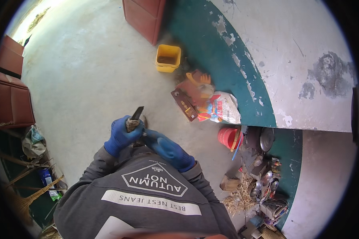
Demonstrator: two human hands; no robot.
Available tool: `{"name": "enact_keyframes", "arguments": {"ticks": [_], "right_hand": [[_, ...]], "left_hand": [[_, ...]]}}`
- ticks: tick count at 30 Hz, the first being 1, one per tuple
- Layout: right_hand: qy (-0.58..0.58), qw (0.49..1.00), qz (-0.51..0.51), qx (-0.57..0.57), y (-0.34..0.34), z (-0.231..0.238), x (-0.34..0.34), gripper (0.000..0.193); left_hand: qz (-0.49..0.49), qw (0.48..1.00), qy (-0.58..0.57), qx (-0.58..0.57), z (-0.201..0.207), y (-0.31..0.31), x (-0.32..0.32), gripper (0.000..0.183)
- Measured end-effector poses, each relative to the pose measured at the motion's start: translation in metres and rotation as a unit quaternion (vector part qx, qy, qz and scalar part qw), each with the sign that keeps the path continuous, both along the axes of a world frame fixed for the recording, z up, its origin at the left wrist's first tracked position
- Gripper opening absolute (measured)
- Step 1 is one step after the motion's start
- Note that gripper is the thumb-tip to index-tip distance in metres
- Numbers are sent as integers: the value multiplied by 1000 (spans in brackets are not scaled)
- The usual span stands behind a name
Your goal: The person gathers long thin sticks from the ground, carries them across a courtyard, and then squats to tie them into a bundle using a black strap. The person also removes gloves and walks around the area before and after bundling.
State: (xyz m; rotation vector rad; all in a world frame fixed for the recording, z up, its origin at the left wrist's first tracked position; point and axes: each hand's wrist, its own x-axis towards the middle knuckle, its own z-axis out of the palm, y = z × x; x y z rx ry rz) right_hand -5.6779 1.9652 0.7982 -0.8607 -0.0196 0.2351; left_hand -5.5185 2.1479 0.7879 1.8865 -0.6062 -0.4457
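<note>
In front of my body, my left hand (123, 135), in a blue glove, is closed round the handle of a knife (137, 113). Its dark blade points up and slightly right. Pale wrapping, like cord or cloth, covers the handle (131, 125) where it shows above the glove. My right hand (165, 149), also gloved in blue, reaches in from the right. Its fingertips are pressed together against the left hand, and what they pinch, if anything, is hidden.
A yellow bucket (168, 58) stands ahead on the floor. Nearby lie a brown box (184, 104) and a printed white sack (227, 107). To the right are a red bucket (228, 138), pots and straw (241, 195). Brown padded seats (12, 99) and a broom (40, 193) stand left.
</note>
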Motion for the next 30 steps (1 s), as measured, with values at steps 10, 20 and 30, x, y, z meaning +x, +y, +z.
{"name": "enact_keyframes", "arguments": {"ticks": [10, 20, 30], "right_hand": [[262, 851, -297, -345, -101, -37, -7, 62], [19, 949, -113, -295, -124, -53, 123, 79], [248, 878, -302, -278, -232, -205, 75, 32]], "left_hand": [[164, 984, -64, -22, 36, 63, 254, 11], [-224, 969, 87, 54, 7, -117, 146, 24], [76, 970, 221, 63, -89, -223, 179, 24]]}}
